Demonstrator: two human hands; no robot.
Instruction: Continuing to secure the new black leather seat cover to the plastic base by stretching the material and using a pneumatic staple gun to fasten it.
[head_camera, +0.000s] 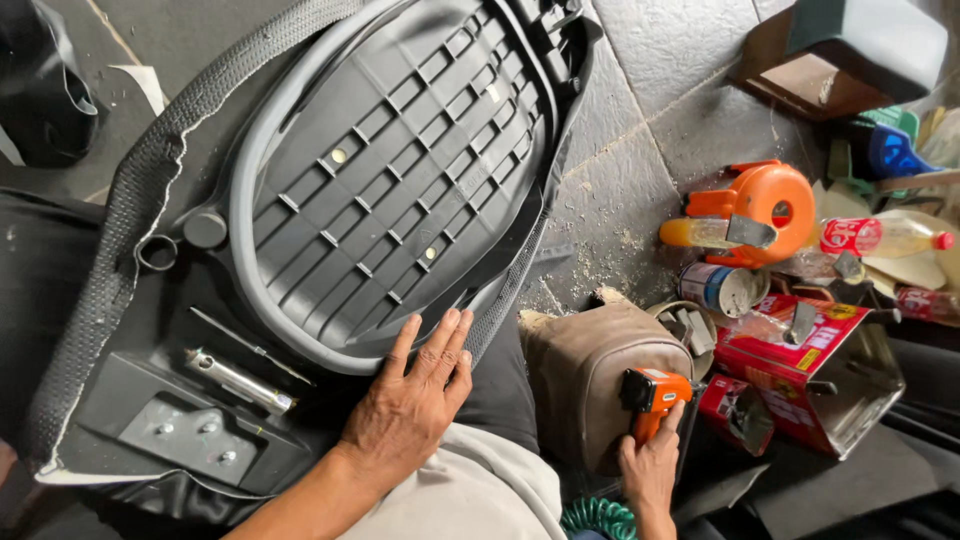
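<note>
- Upturned seat base (390, 170), dark ribbed plastic, underside up, filling upper left of view; landmark for all below.
- Left hand (410, 400) flat on lower rim of seat base, fingers spread, released, gripping nothing.
- Right hand (648, 465) well right of seat base, low in view, grasping orange pneumatic stapler (650, 392) by the grip.
- Green coiled hose (598, 518) just below that hand, at bottom edge.
- Textured black cover strip (120, 220) looping along left edge of seat base and over its top.
- Metal socket tool (240, 381) and thin rod (250, 346) lying below-left of seat base, on black cover material, near left hand but apart.
- Metal bracket plate (190, 432) with bolts further below-left.
- Small ring (157, 252) and round black cap (205, 229) just left of seat base rim.
- Tan foam block (590, 380) right of seat base, between both hands, stapler in front of it.
- Red carton (800, 370) and small red box (735, 410) further right, crowded together.
- Tin can (715, 288), orange plastic dispenser (765, 205), two clear bottles (885, 237) to upper right, on stone floor (620, 170) scattered with sawdust.
- Dark seat on wooden stool (850, 50) at top right corner.
- Light grey trouser leg (480, 490) under left wrist.
</note>
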